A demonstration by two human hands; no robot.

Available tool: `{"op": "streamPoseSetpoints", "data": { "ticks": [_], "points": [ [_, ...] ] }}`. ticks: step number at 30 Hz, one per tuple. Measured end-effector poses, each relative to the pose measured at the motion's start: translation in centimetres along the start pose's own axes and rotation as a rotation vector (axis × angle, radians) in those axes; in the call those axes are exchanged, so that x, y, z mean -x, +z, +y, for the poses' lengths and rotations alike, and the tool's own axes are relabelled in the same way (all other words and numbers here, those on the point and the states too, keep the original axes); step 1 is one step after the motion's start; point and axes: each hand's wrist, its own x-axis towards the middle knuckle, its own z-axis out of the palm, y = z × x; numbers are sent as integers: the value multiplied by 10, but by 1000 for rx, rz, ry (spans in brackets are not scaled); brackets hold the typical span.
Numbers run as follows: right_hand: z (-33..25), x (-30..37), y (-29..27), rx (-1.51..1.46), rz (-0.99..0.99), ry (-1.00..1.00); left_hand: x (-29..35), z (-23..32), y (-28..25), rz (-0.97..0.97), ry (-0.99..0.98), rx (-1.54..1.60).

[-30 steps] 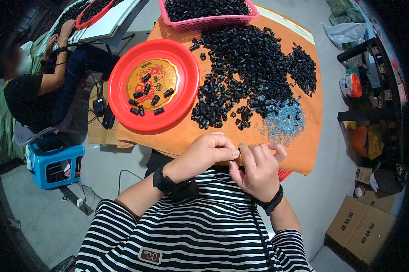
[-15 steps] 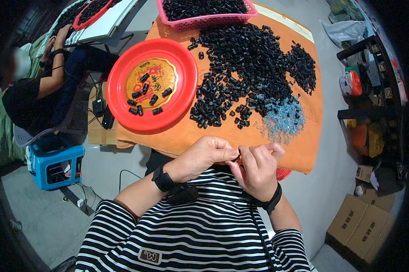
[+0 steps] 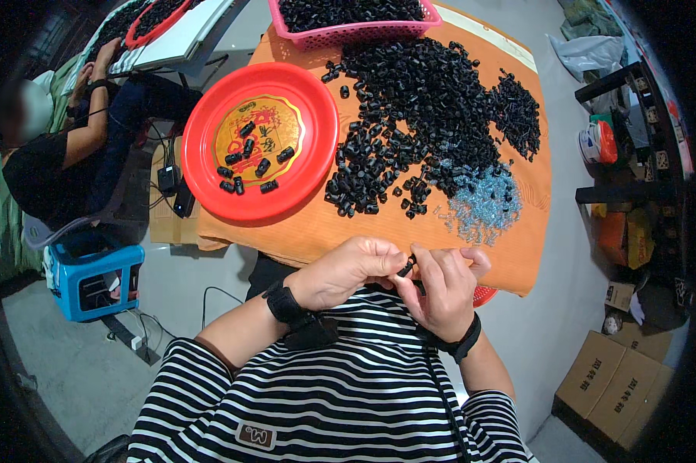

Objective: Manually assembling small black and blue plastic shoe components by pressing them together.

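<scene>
Between both hands, just in front of the striped shirt, is a small black plastic cord lock [image 3: 407,268]. My left hand [image 3: 356,266] pinches its left end with thumb and fingers. My right hand [image 3: 442,282] grips the other end, its little finger held out. On the orange cloth [image 3: 302,239] beyond lie a large pile of black plastic parts [image 3: 417,100], a smaller pile of finer black parts [image 3: 515,116] and a heap of tiny bluish, shiny pieces [image 3: 483,202], perhaps springs. A round red tray [image 3: 201,166] to the left holds several black cord locks [image 3: 263,166].
A pink basket [image 3: 356,35] full of black parts stands at the table's far edge. At left, a person [image 3: 78,147] sits by another table, near a blue stool [image 3: 93,282]. Dark shelving [image 3: 626,193] and cardboard boxes [image 3: 610,386] are on the right.
More of the black cord lock now shows between my fingertips, tilted up to the right. My hands have shifted only slightly; the tray and piles look the same.
</scene>
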Motion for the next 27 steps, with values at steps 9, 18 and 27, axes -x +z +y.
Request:
{"op": "streamPoseSetpoints", "data": {
  "ticks": [9,18,27],
  "points": [
    [4,-1,6,1,-1,-1,-1,17,3,156,205,-682],
    [4,1,5,-77,-17,6,-1,7,9,117,58,-156],
    [68,-7,31,220,69,260,10,14,-9,183,-26,-19]
  ]
}}
